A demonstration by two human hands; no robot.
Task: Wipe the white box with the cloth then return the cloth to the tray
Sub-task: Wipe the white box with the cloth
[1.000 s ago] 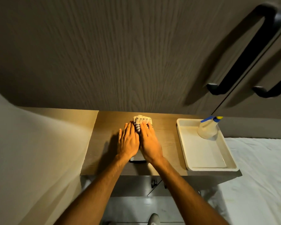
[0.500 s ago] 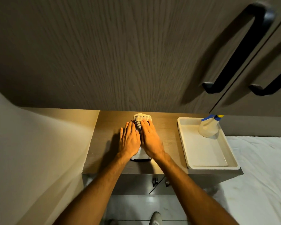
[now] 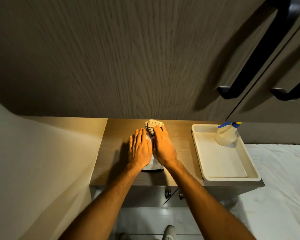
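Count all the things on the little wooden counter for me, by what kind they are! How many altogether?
White box: 1
Cloth: 1
Tray: 1
Spray bottle: 1
Total: 4

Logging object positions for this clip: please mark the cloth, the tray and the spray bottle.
cloth (image 3: pixel 151 125): head view, bunched striped end beyond the fingertips.
tray (image 3: pixel 220 160): head view, bare floor of the tray.
spray bottle (image 3: pixel 225 135): head view, translucent body.

Bedroom — wardrobe doors (image 3: pixel 128 58); bed (image 3: pixel 280 179)
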